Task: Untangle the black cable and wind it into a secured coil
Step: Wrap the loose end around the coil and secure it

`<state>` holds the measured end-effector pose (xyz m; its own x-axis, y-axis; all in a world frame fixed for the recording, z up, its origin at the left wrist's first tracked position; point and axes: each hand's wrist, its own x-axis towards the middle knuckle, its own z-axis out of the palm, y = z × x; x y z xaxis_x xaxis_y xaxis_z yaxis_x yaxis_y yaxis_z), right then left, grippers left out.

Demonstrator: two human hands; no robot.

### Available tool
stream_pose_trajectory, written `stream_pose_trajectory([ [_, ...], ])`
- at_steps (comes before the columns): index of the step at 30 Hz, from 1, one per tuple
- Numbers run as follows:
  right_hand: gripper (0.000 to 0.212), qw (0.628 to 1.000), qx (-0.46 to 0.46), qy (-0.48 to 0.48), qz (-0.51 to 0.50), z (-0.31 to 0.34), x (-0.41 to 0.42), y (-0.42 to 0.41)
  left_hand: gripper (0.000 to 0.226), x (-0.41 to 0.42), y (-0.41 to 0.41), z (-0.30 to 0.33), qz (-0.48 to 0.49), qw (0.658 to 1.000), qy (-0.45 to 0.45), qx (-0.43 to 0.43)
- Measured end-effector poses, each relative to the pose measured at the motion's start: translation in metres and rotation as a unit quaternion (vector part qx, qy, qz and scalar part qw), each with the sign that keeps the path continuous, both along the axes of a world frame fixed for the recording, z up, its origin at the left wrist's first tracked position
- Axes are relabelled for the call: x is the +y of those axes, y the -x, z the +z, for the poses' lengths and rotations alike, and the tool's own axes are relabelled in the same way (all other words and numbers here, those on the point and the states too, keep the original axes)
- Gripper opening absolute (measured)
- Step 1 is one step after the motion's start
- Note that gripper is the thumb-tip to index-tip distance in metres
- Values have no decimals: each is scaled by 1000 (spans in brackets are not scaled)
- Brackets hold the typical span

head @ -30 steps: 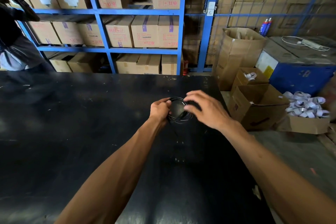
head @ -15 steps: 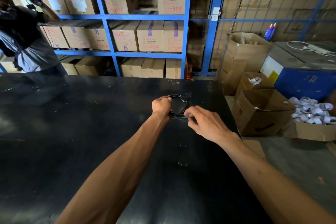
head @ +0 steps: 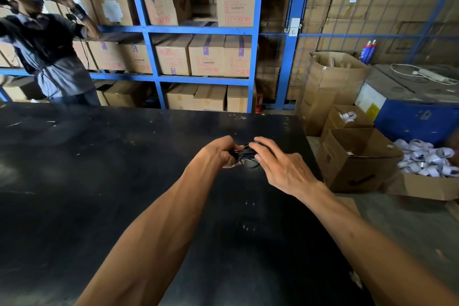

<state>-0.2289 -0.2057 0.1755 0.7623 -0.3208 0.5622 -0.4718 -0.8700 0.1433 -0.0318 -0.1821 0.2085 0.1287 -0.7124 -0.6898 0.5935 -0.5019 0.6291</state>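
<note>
Bystander [head: 49, 57]: upper left of the frame, behind the bench, arms raised.
Bench [head: 99, 194]: black, filling the lower frame.
Left hand [head: 218, 154]: centre of the frame, closed on the black cable.
Black cable [head: 244, 154]: bunched between both hands, above the bench.
Right hand [head: 280, 166]: fingers curled over the cable's right side, pinching it.
Cardboard boxes [head: 357, 159]: right of the frame, on the floor.

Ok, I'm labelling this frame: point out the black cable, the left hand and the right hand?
black cable [head: 244, 154], head view, on the bunched loops between the hands.
left hand [head: 217, 154], head view, back of hand.
right hand [head: 282, 167], head view, back of hand.
</note>
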Motion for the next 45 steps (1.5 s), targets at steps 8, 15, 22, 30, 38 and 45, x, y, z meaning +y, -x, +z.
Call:
stream_pose_trajectory([
  [8, 60, 996, 34, 69, 47, -10, 0, -2, 28, 9, -7, 9, -142, 987, -33, -60],
  [15, 27, 974, 8, -178, -141, 13, -8, -20, 63, 22, 9, 16, -220, 891, 141, -370],
  [22, 22, 826, -170, -530, -89, 24, -13, -19, 28, 18, 19, -3, -94, 871, 298, -380],
  [30, 33, 870, -235, -400, -166, 25, -8, -21, 27, 7, 33, -13, 45, 931, 293, -214],
  [38, 20, 963, -2, -200, -178, 21, -5, -13, 35, 23, 19, -12, -168, 749, 327, -551],
  [45, 34, 950, -52, -261, -166, 19, -13, -13, 24, 15, 22, -27, -169, 551, 311, -755],
])
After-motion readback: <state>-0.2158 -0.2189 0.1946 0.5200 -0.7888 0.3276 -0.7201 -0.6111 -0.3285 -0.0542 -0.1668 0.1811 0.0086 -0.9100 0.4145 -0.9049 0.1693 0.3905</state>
